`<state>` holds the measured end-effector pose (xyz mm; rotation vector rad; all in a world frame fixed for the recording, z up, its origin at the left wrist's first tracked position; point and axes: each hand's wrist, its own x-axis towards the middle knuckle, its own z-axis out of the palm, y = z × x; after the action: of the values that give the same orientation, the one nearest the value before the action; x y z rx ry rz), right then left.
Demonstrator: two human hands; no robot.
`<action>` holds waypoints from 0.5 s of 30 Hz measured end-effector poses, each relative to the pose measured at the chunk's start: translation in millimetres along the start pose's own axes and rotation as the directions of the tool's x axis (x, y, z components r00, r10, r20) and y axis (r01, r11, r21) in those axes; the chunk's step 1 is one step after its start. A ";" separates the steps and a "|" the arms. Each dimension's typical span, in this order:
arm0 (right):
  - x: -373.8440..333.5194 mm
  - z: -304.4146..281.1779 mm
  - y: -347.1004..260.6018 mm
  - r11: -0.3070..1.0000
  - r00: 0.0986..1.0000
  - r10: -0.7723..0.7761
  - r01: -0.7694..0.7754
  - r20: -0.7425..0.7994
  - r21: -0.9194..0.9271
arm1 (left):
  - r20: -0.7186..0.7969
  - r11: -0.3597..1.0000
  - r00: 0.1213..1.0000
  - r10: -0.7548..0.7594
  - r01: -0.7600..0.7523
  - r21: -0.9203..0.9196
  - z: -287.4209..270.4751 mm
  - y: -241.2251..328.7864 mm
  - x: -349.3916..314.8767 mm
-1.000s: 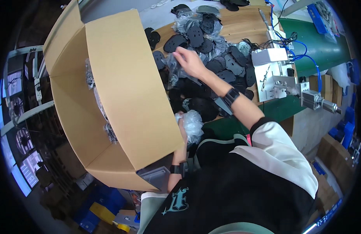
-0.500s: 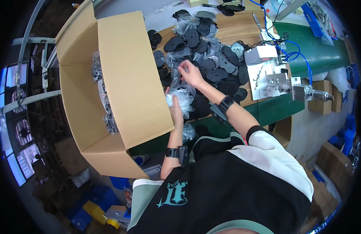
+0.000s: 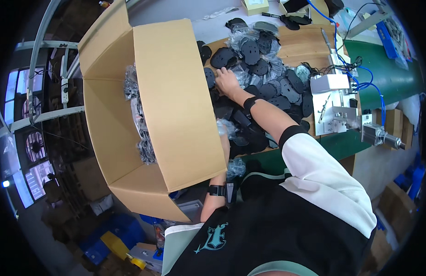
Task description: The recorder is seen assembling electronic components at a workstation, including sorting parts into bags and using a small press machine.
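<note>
Two hands stand farther apart than half a second ago: the right hand (image 3: 227, 83) has shifted onto the dark pads (image 3: 250, 51), leaving the clear plastic bag (image 3: 230, 128) beside the left hand (image 3: 224, 135), partly behind the carton flap (image 3: 180, 106); neither grip can be told.

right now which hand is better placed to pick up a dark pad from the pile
Probably the right: the right hand is over the pile of dark pads, in plain view. The left hand is nearer the body, partly hidden by the carton flap, at a clear plastic bag.
</note>
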<state>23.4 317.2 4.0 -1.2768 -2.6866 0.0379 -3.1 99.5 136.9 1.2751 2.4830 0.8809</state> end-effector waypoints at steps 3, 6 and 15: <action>3.3 -4.1 -1.5 0.995 0.995 -0.098 0.097 0.028 0.020 | 0.011 0.994 1.000 -0.028 0.026 0.102 -9.0 -4.0 0.7; -0.1 -8.1 12.0 0.990 0.991 -0.131 0.132 -0.024 0.043 | 0.040 0.988 0.999 -0.036 0.029 0.155 -12.1 1.4 5.8; -31.6 -105.0 27.7 0.711 0.902 0.288 0.025 -0.323 0.703 | 0.130 0.986 0.991 0.014 -0.036 0.165 -13.7 -17.3 -4.6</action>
<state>81.1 305.3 100.5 -1.0580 -1.8965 0.6612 -17.9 82.5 137.2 1.3716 2.4865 0.5853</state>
